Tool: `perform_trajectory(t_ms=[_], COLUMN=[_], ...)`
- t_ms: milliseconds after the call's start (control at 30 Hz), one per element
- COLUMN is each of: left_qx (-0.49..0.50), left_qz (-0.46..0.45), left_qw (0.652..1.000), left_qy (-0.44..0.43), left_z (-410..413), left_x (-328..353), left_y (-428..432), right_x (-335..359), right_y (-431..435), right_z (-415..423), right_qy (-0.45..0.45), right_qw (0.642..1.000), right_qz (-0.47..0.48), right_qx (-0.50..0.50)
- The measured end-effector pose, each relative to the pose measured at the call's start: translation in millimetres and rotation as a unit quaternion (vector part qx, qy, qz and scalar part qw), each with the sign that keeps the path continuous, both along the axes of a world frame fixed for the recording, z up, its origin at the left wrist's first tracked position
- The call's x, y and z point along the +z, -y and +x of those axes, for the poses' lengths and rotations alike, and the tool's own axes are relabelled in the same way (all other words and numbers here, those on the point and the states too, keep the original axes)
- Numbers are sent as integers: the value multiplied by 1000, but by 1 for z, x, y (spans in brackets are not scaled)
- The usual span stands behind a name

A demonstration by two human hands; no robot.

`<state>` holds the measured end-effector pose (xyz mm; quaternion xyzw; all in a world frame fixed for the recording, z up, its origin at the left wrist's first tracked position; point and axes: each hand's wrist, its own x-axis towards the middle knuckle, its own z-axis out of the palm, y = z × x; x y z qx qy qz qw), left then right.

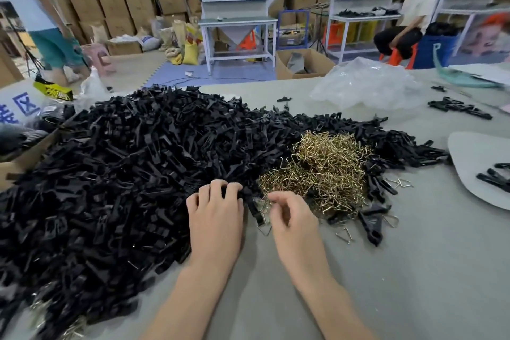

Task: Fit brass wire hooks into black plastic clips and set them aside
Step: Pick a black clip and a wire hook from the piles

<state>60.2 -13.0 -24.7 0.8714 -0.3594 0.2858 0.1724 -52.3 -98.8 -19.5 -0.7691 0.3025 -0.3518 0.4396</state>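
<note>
Head view: your left hand [216, 211] curls round a black clip [255, 212] just beside the brass hook heap [323, 171]. Your right hand [292, 218] curls near that heap too; whether it holds anything is unclear.

Two hands, a left hand [216, 214] and a right hand [292, 219]. One heap of black clips [124, 174] and one of brass hooks [323, 174], pieces too many to count.

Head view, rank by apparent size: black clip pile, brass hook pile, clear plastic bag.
Largest: black clip pile. Then brass hook pile and clear plastic bag look about alike; the bag lies farther away, so unranked.
</note>
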Motion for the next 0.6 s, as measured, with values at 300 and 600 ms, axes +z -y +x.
perform_trajectory(t_ms=[300,600], left_qx=[-48,-116], left_qz=[-22,-210], left_qw=[999,947], left_qy=[-11,-212], left_z=[1,-11], left_x=[2,15], left_y=[-3,-12], right_x=[-6,2], right_y=[-11,-1], right_z=[7,-3], right_qy=[-230,-11], right_qw=[945,1000], right_qz=[-232,1], right_qx=[1,3])
